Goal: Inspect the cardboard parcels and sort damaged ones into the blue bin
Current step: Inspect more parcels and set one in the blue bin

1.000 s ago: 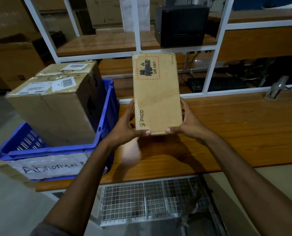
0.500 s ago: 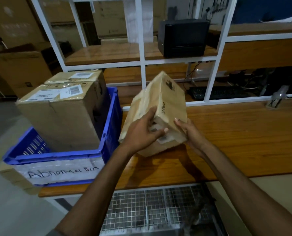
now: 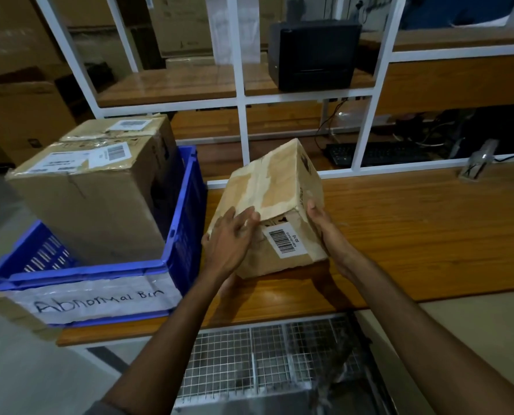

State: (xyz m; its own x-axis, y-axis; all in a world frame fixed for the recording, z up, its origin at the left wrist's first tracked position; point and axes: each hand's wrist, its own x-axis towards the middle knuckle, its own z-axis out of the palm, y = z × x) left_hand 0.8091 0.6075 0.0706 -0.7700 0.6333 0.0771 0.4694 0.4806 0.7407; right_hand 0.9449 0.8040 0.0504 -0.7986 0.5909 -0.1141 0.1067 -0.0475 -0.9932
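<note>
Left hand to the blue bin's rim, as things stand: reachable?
Probably yes. The blue bin stands right beside the left hand, with nothing between them. But that hand rests on the parcel, and the front box and rear box fill most of the bin.

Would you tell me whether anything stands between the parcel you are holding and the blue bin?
Nothing visible lies between the parcel and the blue bin to its left. Inside the bin, however, two large boxes fill most of the space.
</note>
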